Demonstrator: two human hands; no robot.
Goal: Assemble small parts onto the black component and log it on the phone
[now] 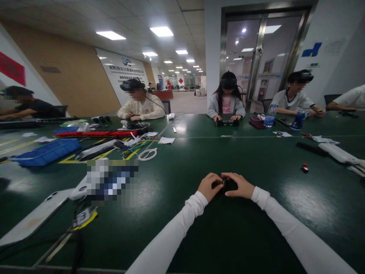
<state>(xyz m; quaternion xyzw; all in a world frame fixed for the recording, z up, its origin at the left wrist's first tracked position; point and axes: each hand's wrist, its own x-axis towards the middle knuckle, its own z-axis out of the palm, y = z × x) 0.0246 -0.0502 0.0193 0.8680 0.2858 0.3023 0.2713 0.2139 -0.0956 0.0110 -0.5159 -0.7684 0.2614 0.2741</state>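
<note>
Head view: small dark part (pixel 224 182) sits between left hand (pixel 210 186) and right hand (pixel 240 185), just in front of the person, over the green worktop (pixel 176 217). Left thumb and index look to pinch it. Right fingers are curved, thumb and index apart; can't tell if they grip or just brush it. Main risk, my read: part slips and drops, since it's tiny and seems held by fingertips only. Dark on dark green, so a dropped piece would be hard to spot. Uneven push from the two hands could also twist it out. Red-and-silver piece (pixel 305 168) lies loose off to the right; a sleeve sweep could knock it. Containers: blue tray (pixel 47 152) on the left, contents not readable from here. Clear bottle (pixel 269 117) and blue bottle (pixel 299 120) stand upright on the far right; fill levels can't be told.
</note>
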